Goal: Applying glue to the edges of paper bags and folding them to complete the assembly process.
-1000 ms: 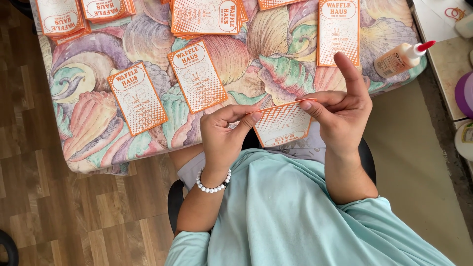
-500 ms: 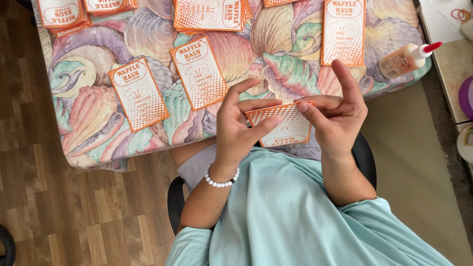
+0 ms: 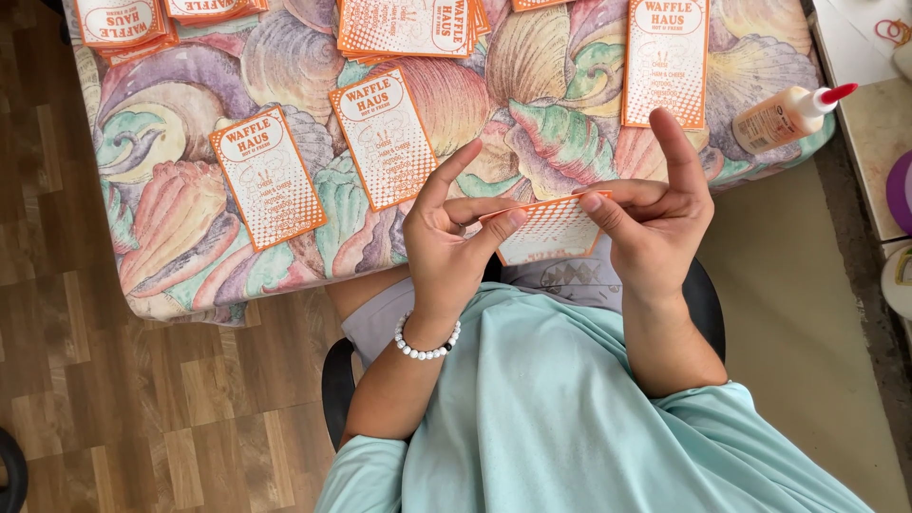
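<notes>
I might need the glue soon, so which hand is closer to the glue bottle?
Right. The right hand is below-left of the glue bottle; the left hand is farther left, across the held card.

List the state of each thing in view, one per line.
Left hand: pinching the card's left edge.
Right hand: pinching the card's right edge, index finger raised.
Held card: off the table, between both hands.
Loose cards: flat on the shell-print cloth.
Card stacks: piled at far edge.
Glue bottle: lying down, red cap on.
</notes>
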